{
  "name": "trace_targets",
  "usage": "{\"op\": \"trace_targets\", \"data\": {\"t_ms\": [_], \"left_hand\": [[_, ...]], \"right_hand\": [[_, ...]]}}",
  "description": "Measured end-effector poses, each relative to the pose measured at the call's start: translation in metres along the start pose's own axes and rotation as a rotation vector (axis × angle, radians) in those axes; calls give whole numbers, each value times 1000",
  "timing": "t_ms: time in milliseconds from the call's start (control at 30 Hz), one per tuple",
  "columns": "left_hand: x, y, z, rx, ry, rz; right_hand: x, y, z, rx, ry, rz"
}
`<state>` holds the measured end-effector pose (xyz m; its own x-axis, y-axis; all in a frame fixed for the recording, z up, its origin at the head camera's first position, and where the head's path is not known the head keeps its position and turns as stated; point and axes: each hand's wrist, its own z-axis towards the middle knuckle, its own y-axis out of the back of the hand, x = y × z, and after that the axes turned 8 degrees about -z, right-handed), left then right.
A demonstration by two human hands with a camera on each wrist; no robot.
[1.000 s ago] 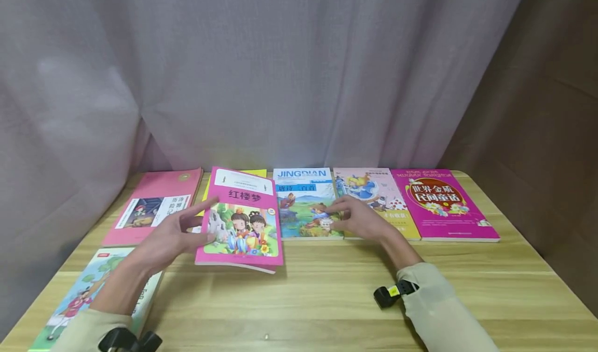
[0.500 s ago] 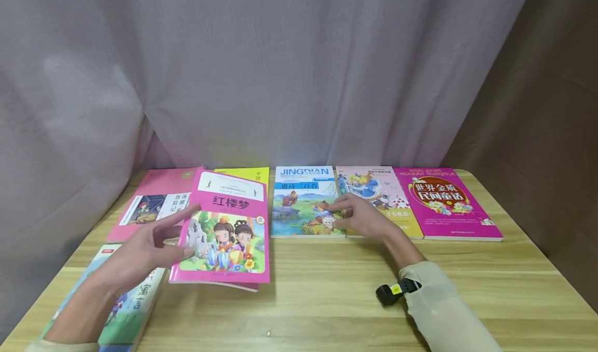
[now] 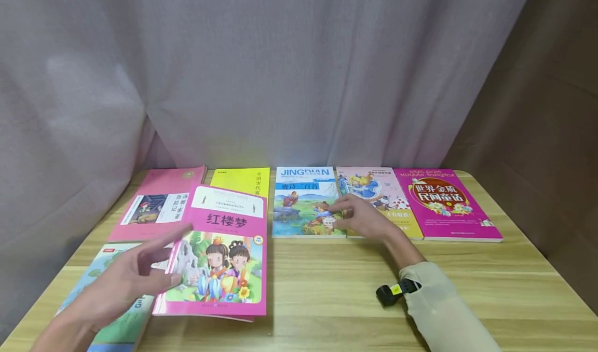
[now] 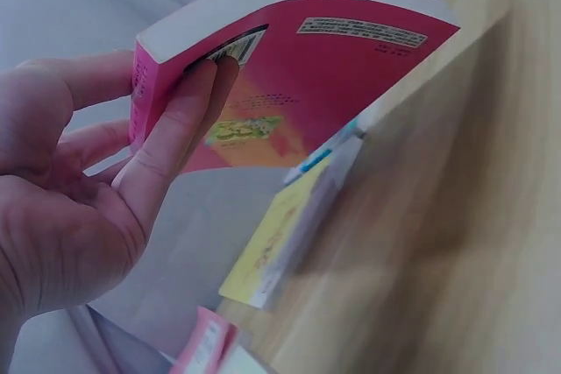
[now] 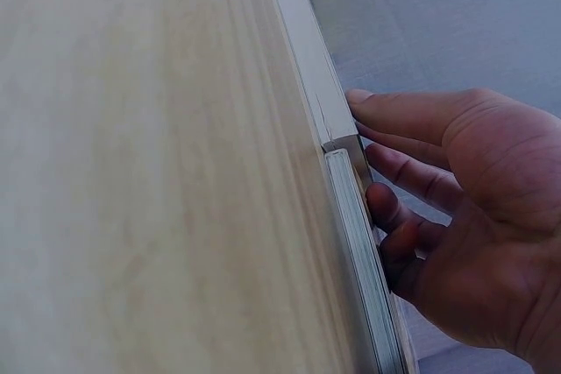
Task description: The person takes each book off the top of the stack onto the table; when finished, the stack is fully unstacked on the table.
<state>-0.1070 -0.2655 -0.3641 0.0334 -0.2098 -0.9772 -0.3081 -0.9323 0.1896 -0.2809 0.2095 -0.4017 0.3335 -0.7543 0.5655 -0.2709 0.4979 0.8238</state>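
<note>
My left hand (image 3: 119,279) pinches a pink paperback book (image 3: 219,269) by its left edge, thumb on the illustrated cover and fingers underneath. From below, the left wrist view shows that book's back cover (image 4: 307,85) raised off the table, pages slightly bowed. At the back row, my right hand (image 3: 364,219) rests its fingertips near the border between a blue book (image 3: 299,212) and a pink-and-yellow book (image 3: 378,191). In the right wrist view, the loosely bent fingers (image 5: 412,172) touch the books' covers from above, gripping neither.
A yellow book (image 3: 238,178), partly covered by the raised one, lies in the back row with a salmon-pink book (image 3: 140,227) and a magenta book (image 3: 448,206). Under my left forearm is a green-and-blue book (image 3: 126,321). A grey curtain (image 3: 261,71) hangs behind the wooden table (image 3: 336,300).
My left hand has drawn the pink book left and toward me, uncovering more of the yellow book. The right hand keeps its place.
</note>
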Motion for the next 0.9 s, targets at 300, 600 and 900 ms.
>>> {"op": "trace_targets", "data": {"t_ms": [300,600,900], "left_hand": [[24,-3,-8,65,280,-121],[43,3,-16,126,356,-133],[47,-6,-18,111,401,-81]], "right_hand": [[0,1,0,5,11,20],[1,0,0,3,6,3],[0,1,1,8,-9,17]]}}
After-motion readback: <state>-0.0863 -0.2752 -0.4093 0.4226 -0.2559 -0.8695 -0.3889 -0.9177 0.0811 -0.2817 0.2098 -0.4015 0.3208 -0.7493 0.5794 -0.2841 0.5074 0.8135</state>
